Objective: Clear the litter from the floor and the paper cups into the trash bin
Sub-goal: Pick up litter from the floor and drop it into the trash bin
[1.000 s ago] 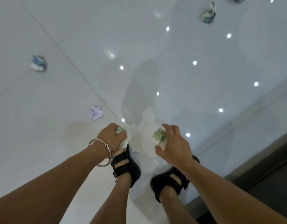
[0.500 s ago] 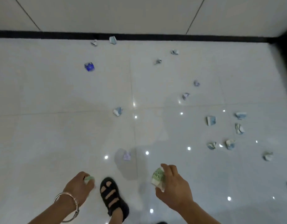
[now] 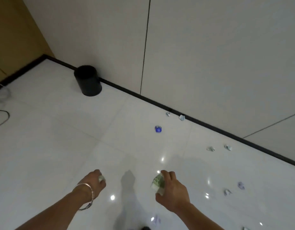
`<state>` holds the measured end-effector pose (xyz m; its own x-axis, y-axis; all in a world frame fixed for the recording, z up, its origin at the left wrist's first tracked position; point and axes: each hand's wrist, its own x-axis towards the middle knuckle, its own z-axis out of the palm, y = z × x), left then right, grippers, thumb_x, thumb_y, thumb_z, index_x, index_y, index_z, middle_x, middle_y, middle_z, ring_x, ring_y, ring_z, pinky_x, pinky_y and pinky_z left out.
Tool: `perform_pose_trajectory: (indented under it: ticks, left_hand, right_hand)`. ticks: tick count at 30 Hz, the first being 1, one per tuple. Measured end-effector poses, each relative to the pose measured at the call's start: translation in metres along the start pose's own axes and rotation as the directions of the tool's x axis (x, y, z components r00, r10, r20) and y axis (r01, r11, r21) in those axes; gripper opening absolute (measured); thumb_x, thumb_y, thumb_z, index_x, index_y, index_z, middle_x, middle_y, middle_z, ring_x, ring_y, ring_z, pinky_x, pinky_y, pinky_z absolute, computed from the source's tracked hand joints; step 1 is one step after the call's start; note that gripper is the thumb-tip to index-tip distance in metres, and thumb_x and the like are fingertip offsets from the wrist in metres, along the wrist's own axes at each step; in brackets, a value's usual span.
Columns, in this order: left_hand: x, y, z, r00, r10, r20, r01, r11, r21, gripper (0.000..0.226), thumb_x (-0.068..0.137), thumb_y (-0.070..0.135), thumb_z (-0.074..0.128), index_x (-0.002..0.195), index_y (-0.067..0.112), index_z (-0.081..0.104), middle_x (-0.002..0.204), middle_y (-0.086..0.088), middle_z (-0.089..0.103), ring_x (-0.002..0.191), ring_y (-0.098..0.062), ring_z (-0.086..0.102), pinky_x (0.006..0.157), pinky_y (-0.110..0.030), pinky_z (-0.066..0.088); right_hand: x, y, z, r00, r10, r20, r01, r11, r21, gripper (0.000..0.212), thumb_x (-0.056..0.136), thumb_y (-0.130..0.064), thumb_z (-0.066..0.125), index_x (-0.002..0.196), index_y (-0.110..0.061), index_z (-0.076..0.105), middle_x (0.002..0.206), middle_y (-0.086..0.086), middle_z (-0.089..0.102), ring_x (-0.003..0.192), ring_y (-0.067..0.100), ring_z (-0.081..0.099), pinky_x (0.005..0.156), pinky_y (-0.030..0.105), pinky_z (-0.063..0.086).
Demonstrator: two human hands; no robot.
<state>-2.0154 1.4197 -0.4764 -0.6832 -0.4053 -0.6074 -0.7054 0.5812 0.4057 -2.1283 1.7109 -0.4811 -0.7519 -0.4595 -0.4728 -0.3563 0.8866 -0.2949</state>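
Crumpled paper cup point(image 3: 157, 182), green-and-white and squashed, is sitting in the right hand point(image 3: 172, 191), whose curled fingers are pinching it above the glossy white tiled floor point(image 3: 60, 146). The left hand point(image 3: 93, 181) is gripping a smaller pale scrap point(image 3: 101, 178). The round black trash bin point(image 3: 87, 81) is standing well apart, by the floor's far edge, near its far-left corner.

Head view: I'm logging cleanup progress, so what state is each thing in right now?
Left hand: grips a small wad.
Right hand: grips a green wad.
Bin: upright on the floor, top open, contents not visible.
Blue scrap: crumpled, lying on the floor.
Pale scraps: crumpled, scattered on the floor.
Cable: lying looped on the floor.
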Motion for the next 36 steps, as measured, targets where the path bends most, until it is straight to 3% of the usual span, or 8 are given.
perform_pose_trajectory:
  ticks: [7, 15, 22, 29, 33, 36]
  left_hand:
    - [0.033, 0.050, -0.128, 0.988, 0.053, -0.148, -0.041, 0.996, 0.083, 0.017, 0.090, 0.026, 0.051, 0.100, 0.012, 0.052, 0.103, -0.007, 0.063, 0.094, -0.024, 0.059, 0.073, -0.023, 0.039]
    - [0.089, 0.080, -0.263, 0.941, 0.018, -0.337, -0.013, 1.000, 0.018, 0.022, 0.089, 0.024, 0.050, 0.104, 0.009, 0.055, 0.098, -0.009, 0.064, 0.080, -0.023, 0.053, 0.072, -0.026, 0.042]
    - [0.145, 0.046, -0.356, 0.928, 0.005, -0.374, -0.021, 0.999, -0.038, 0.029, 0.089, 0.032, 0.053, 0.111, 0.013, 0.054, 0.104, -0.008, 0.061, 0.084, -0.022, 0.053, 0.072, -0.027, 0.042]
    - [0.207, -0.023, -0.489, 0.912, 0.021, -0.411, -0.045, 0.998, -0.048, 0.029, 0.090, 0.030, 0.054, 0.112, 0.011, 0.053, 0.100, -0.008, 0.059, 0.085, -0.024, 0.055, 0.073, -0.030, 0.044]
    - [0.246, -0.042, -0.538, 0.923, 0.050, -0.382, -0.057, 0.998, -0.008, 0.027, 0.091, 0.030, 0.054, 0.111, 0.011, 0.053, 0.103, -0.010, 0.061, 0.089, -0.024, 0.058, 0.078, -0.032, 0.049]
    - [0.286, -0.043, -0.560, 0.929, 0.075, -0.362, -0.082, 0.997, -0.005, 0.025, 0.090, 0.030, 0.054, 0.109, 0.013, 0.054, 0.101, -0.007, 0.061, 0.086, -0.021, 0.056, 0.072, -0.028, 0.045]
  right_hand:
    - [0.092, -0.103, -0.104, 0.974, -0.216, -0.074, 0.209, 0.974, -0.089, 0.080, 0.073, -0.051, 0.063, 0.141, -0.029, 0.026, 0.128, -0.003, 0.040, 0.099, 0.021, 0.060, 0.077, 0.029, 0.049]
    - [0.201, -0.200, -0.208, 0.903, -0.388, -0.186, 0.354, 0.916, -0.190, 0.079, 0.072, -0.050, 0.065, 0.138, -0.027, 0.027, 0.122, 0.000, 0.041, 0.091, 0.023, 0.061, 0.066, 0.029, 0.043]
    - [0.286, -0.315, -0.245, 0.875, -0.447, -0.185, 0.398, 0.882, -0.252, 0.083, 0.071, -0.050, 0.069, 0.138, -0.028, 0.025, 0.125, 0.000, 0.040, 0.097, 0.024, 0.060, 0.069, 0.029, 0.041]
    - [0.363, -0.450, -0.253, 0.868, -0.449, -0.211, 0.415, 0.890, -0.188, 0.081, 0.069, -0.050, 0.069, 0.136, -0.029, 0.028, 0.121, -0.003, 0.040, 0.093, 0.023, 0.060, 0.068, 0.028, 0.041]
    - [0.401, -0.497, -0.258, 0.856, -0.449, -0.255, 0.424, 0.893, -0.150, 0.079, 0.068, -0.046, 0.069, 0.136, -0.028, 0.032, 0.119, -0.003, 0.043, 0.080, 0.017, 0.049, 0.064, 0.025, 0.037]
    - [0.435, -0.516, -0.261, 0.877, -0.420, -0.235, 0.397, 0.907, -0.141, 0.081, 0.069, -0.049, 0.069, 0.138, -0.028, 0.030, 0.123, -0.003, 0.041, 0.086, 0.020, 0.056, 0.065, 0.026, 0.036]
